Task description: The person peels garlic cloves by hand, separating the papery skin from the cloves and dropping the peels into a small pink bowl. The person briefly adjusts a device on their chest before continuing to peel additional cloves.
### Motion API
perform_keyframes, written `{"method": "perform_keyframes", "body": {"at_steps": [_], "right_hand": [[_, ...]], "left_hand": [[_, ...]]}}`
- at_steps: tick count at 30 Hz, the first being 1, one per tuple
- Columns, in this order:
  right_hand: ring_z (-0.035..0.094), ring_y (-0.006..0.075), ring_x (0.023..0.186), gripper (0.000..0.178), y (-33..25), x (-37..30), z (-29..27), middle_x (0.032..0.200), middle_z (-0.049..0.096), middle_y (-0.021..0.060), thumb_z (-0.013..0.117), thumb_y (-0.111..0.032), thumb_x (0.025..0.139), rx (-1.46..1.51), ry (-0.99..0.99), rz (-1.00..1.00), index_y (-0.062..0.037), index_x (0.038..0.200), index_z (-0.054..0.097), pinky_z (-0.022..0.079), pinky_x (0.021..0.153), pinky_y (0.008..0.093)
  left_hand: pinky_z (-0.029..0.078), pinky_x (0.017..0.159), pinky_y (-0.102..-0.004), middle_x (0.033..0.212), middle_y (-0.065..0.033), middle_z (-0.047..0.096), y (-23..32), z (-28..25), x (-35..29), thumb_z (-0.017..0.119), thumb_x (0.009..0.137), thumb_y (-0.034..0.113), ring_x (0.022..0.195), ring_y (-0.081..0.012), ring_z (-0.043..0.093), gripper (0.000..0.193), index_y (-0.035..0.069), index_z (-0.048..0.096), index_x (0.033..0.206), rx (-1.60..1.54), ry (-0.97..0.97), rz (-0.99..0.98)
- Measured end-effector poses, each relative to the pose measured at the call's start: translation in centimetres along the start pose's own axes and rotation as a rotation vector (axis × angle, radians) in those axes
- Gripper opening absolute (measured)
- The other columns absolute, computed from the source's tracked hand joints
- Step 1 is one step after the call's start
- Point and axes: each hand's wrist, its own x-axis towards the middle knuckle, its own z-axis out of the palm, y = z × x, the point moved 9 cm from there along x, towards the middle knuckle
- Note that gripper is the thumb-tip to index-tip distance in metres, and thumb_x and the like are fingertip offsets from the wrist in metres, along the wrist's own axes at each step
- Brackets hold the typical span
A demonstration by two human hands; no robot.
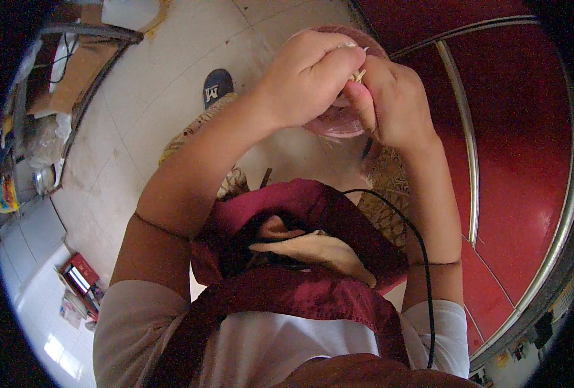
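Both hands meet above a pink translucent bin (pixel 339 127) standing on the floor in front of me. My left hand (pixel 316 77) is closed, its thumb and fingers pinched against the fingers of my right hand (pixel 400 100). Between the fingertips shows a small pale yellowish thing (pixel 358 76) with thin ends sticking out; its kind is too small to tell. A bit of white also shows at the left fingertips. My right hand is closed too, with its thumb pointing down over the bin. The hands hide most of the bin's opening.
Red cabinet doors (pixel 513 149) with metal trim stand close on the right. At the left is a dark-framed rack (pixel 99 71) with cardboard and plastic bags. My foot in a dark slipper (pixel 218 87) rests on the tiled floor (pixel 138 116). A black cable (pixel 423 239) runs down by my right arm.
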Motion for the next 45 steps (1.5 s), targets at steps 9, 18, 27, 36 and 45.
{"method": "perform_keyframes", "body": {"at_steps": [9, 18, 27, 36, 45], "right_hand": [[0.063, 0.0459, 0.08, 0.025, 0.5, -0.7, 0.3, 0.086, 0.065, 0.0214, 0.058, -0.027, 0.099, 0.089, -0.065, -0.015, -0.002, 0.103, 0.061, 0.051, 0.068, 0.0488], [0.062, 0.0464, 0.082, 0.035, 0.6, -0.9, -0.2, 0.088, 0.064, 0.0219, 0.051, -0.035, 0.104, 0.198, -0.05, 0.022, -0.0013, 0.1, 0.061, 0.05, 0.069, 0.0481], [0.064, 0.0455, 0.083, 0.029, 0.4, -0.8, -0.9, 0.086, 0.065, 0.0205, 0.056, -0.032, 0.099, 0.206, -0.068, 0.04, -0.0046, 0.092, 0.061, 0.052, 0.075, 0.0525], [0.062, 0.0472, 0.082, 0.029, 1.0, -0.9, -1.4, 0.084, 0.062, 0.0219, 0.055, -0.031, 0.1, 0.266, -0.072, 0.116, -0.0044, 0.091, 0.06, 0.049, 0.072, 0.0522], [0.061, 0.0448, 0.082, 0.023, 1.6, -1.2, -2.4, 0.087, 0.062, 0.0216, 0.054, -0.025, 0.101, 0.361, -0.034, 0.19, -0.0038, 0.094, 0.062, 0.049, 0.07, 0.049]], "left_hand": [[0.045, 0.068, -0.0299, 0.075, -0.0007, 0.057, -0.2, 0.3, -0.1, 0.048, 0.102, 0.024, 0.075, -0.0104, 0.053, 0.031, 0.001, 0.058, 0.083, -0.006, 0.013, -0.004], [0.046, 0.071, -0.0303, 0.079, -0.0002, 0.06, -0.4, 0.7, -0.1, 0.048, 0.102, 0.026, 0.078, -0.0104, 0.055, 0.032, 0.001, 0.06, 0.086, -0.007, -0.016, -0.023], [0.048, 0.07, -0.0272, 0.083, 0.0016, 0.062, -2.1, 1.2, -0.1, 0.052, 0.101, 0.027, 0.08, -0.0085, 0.057, 0.027, 0.005, 0.063, 0.09, -0.158, 0.012, -0.089], [0.035, 0.042, -0.0237, 0.072, 0.0035, 0.056, -1.8, 2.0, -0.3, 0.053, 0.103, 0.032, 0.052, -0.006, 0.05, 0.024, 0.012, 0.06, 0.092, -0.463, -0.023, -0.217], [0.033, 0.039, -0.0242, 0.065, -0.0002, 0.054, -1.6, 2.5, -0.5, 0.048, 0.105, 0.038, 0.044, -0.0081, 0.046, 0.033, 0.009, 0.058, 0.093, -0.52, -0.067, -0.242]]}}
